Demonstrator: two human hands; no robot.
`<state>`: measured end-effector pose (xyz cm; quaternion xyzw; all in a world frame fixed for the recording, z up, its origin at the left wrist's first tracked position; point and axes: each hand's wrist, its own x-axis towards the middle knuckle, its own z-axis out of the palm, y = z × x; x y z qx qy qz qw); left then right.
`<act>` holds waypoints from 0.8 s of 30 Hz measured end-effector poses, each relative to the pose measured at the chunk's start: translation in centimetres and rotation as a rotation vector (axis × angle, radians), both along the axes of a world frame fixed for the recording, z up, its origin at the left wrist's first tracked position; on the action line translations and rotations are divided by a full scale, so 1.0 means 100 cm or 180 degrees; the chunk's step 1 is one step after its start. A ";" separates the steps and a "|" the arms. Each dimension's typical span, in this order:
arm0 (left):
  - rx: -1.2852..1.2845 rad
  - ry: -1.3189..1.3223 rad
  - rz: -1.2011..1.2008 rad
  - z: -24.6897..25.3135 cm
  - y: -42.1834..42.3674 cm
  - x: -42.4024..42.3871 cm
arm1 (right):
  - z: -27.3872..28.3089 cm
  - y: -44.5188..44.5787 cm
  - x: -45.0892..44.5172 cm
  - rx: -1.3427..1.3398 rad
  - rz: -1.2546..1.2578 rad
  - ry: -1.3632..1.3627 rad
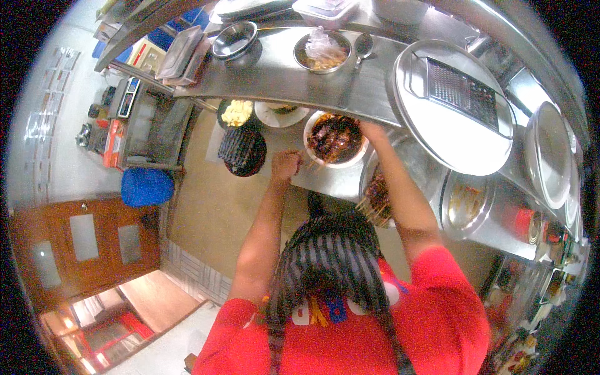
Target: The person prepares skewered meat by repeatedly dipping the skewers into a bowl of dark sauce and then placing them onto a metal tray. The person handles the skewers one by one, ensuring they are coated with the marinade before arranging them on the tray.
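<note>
A white bowl (308,151) of dark, sauced skewered meat (330,136) stands on the lower steel counter. At its right rim is my right hand (372,130), its fingertips partly hidden; whether it grips the bowl I cannot tell. My left hand (286,165) rests on the counter to the left of the bowl, its fingers curled, and whether it holds anything is unclear. Beside it sits a dark plate (253,164) with a black ridged piece on it. Behind are a dark bowl of pale yellow chunks (236,112) and a white plate (274,118). More skewers (377,197) lie in a metal tray under my right forearm.
Above the counter runs a steel shelf (276,86) with a metal bowl (323,70), a spoon (363,47) and stacked bowls (234,41). A large round tray (436,145) bearing a box grater or flat grater (461,93) overhangs at the right. Another metal tray (468,206) and a red can (527,226) stand farther right.
</note>
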<state>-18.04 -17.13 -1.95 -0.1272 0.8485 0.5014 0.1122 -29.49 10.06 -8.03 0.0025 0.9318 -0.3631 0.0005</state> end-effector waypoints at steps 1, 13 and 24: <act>0.0115 -0.0060 0.0134 -0.006 -0.004 0.003 | 0.012 -0.002 0.004 0.0161 0.0170 0.0061; -0.0513 -0.0123 0.0071 0.009 -0.002 0.008 | 0.036 -0.002 0.000 -0.0257 0.0567 0.0212; -0.1744 0.0922 0.0112 -0.023 0.001 0.003 | -0.118 0.052 -0.032 -0.3939 -0.0325 -0.1087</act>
